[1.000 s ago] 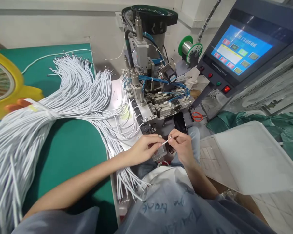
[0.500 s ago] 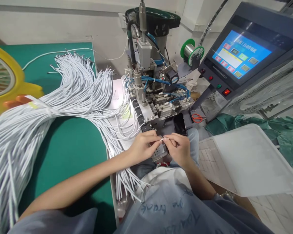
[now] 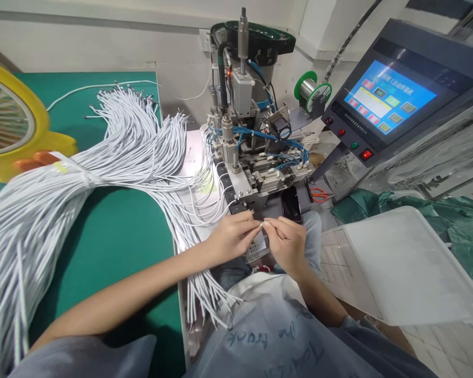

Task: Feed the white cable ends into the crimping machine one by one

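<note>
My left hand [image 3: 233, 234] and my right hand [image 3: 287, 240] meet fingertip to fingertip in front of the machine [image 3: 256, 163]. Both are closed in a pinch on a short white cable end [image 3: 262, 224], only a sliver of which shows between them. The fine tip at the right fingers is too small to make out. Left of my hands, a big tied bundle of white cables [image 3: 142, 152] lies across the green table mat [image 3: 130, 236]. Several loose cables run from it to the machine's front edge, and others hang down beside my lap.
A touchscreen panel [image 3: 390, 97] stands at the right, with a solder wire spool [image 3: 308, 89] left of it. A phone [image 3: 291, 203] and red-handled scissors [image 3: 319, 195] lie by the machine. The yellow fan [image 3: 43, 131] is far left; a white plastic bin [image 3: 410, 262] sits at right.
The camera view has shifted slightly, so the background sits a little lower and further right. Both hands keep their pinch on the cable, with only small finger movement.
</note>
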Motion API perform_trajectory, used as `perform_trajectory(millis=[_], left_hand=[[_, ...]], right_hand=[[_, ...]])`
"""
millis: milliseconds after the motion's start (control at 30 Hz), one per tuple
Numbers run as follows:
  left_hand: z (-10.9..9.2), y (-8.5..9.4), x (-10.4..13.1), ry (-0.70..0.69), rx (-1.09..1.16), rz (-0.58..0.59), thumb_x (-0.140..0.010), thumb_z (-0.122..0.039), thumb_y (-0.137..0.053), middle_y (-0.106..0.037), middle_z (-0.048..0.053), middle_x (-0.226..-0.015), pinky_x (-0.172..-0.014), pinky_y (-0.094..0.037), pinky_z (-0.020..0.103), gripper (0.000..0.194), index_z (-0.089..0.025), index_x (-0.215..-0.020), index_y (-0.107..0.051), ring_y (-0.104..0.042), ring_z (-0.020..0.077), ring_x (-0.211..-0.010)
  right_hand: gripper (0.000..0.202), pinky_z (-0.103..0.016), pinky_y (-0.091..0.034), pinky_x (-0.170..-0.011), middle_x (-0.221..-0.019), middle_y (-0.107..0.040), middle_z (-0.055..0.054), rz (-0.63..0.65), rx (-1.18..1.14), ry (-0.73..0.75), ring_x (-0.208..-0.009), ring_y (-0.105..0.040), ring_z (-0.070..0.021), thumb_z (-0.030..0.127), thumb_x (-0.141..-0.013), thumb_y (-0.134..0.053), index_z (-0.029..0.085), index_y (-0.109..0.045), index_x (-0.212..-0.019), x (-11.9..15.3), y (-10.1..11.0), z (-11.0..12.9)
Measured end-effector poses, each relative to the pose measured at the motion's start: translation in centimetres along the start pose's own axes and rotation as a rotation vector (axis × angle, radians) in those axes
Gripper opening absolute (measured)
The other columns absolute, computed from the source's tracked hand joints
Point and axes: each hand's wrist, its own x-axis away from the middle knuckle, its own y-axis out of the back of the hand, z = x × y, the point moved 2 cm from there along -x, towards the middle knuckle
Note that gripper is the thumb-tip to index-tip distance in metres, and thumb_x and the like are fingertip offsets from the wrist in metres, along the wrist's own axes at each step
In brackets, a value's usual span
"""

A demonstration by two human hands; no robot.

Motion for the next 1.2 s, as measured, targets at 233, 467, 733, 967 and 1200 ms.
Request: perform_trajectory(millis=[233, 467, 733, 967, 1200], left_hand=[[1.1, 0.1, -0.1, -0.215, -0.214, 0.248, -0.088, -0.011, -0.035, -0.053, 0.004, -0.068, -0.052, -0.038, 0.022, 0.028, -0.011, -0.087, -0.063, -0.048, 0.0108, -0.058], [0.3, 0.2, -0.8, 0.294, 0.426, 0.064, -0.083, -0.023, -0.056, -0.055, 0.001, -0.058, -0.052, -0.039, 0.019, 0.020, -0.012, -0.073, -0.068, -0.049, 0.0083, -0.054], [0.6, -0.2, -0.7, 0.386, 0.438, 0.003, -0.079, -0.022, -0.057, -0.050, 0.000, -0.056, -0.049, -0.034, 0.019, 0.020, -0.011, -0.067, -0.067, -0.044, 0.0075, -0.053], [0.7, -0.6, -0.5, 0.354, 0.362, 0.026, -0.078, -0.017, -0.053, -0.044, -0.003, -0.055, -0.050, -0.032, 0.018, 0.019, -0.012, -0.062, -0.062, -0.040, 0.0062, -0.052], [0.9, -0.8, -0.3, 0.390, 0.353, 0.024, -0.078, -0.018, -0.052, -0.044, -0.003, -0.055, -0.050, -0.031, 0.019, 0.021, -0.011, -0.061, -0.062, -0.039, 0.0062, -0.052]], right_hand=[[0.030, -0.024, -0.026, -0.047, -0.043, -0.035, 0.004, 0.420, -0.149, -0.093, -0.045, -0.031, -0.0085, 0.024, -0.078, -0.054, 0.016, -0.056, -0.049, -2.1, 1.1, -1.3], [0.022, -0.026, -0.040, -0.055, -0.061, -0.059, -0.002, 0.039, -0.510, -0.290, -0.058, -0.051, -0.0133, 0.032, -0.079, -0.057, 0.016, -0.067, -0.068, -0.7, -1.3, -1.4], [0.017, -0.023, -0.040, -0.053, -0.068, -0.050, 0.000, -0.109, -0.089, 0.024, -0.058, -0.046, -0.0106, 0.024, -0.078, -0.060, 0.019, -0.065, -0.093, -1.2, -0.2, -1.0], [0.009, -0.026, -0.044, -0.060, -0.075, -0.055, -0.003, -0.003, 0.004, 0.175, -0.069, -0.054, -0.0138, 0.018, -0.079, -0.059, 0.018, -0.064, -0.086, -1.7, 0.2, -1.0], [0.010, -0.024, -0.044, -0.057, -0.076, -0.054, -0.002, -0.031, -0.008, 0.090, -0.064, -0.052, -0.0118, 0.020, -0.079, -0.059, 0.018, -0.063, -0.088, -1.8, 0.0, -1.1]])
